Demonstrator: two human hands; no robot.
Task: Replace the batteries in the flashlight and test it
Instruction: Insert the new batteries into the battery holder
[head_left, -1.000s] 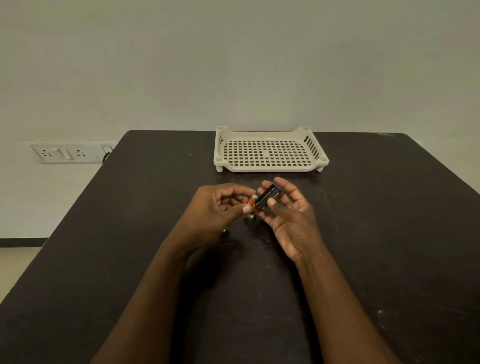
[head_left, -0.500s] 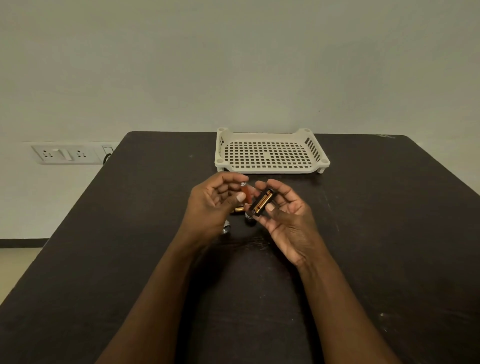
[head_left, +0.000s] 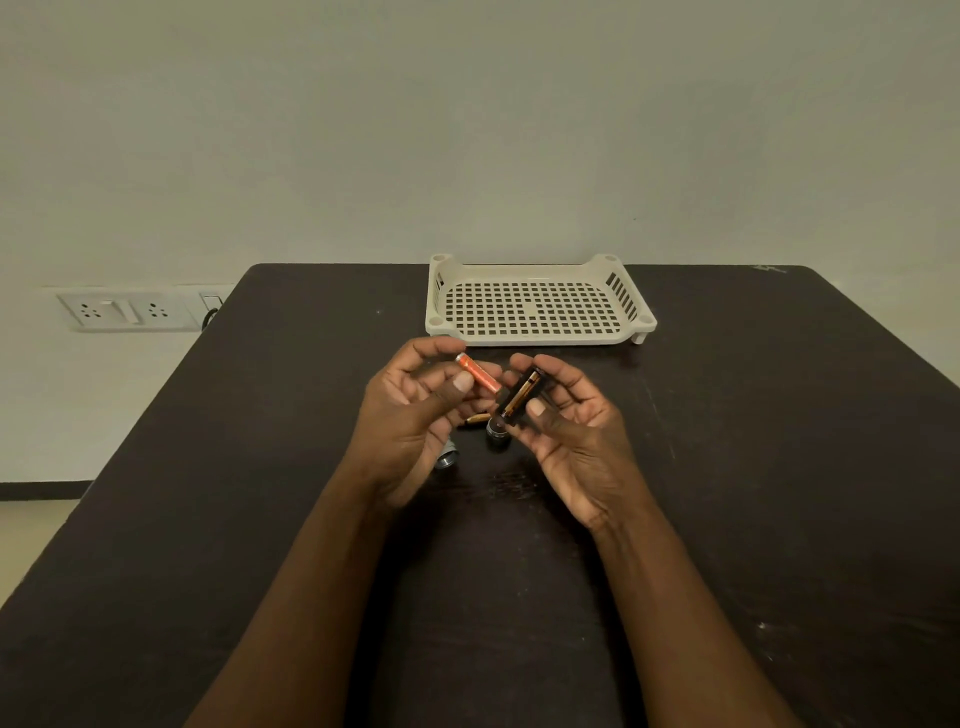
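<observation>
Table: left hand half-hides flashlight body.

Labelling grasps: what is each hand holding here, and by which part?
Left hand pinches the orange battery near its middle, thumb against fingers. Right hand holds the black battery holder by its long sides, thumb near the lower end.

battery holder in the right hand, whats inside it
The black battery holder, held in the right hand, shows one gold-and-black battery seated in its facing slot. Any other slots face away or sit behind the fingers, so their contents cannot be seen.
</observation>
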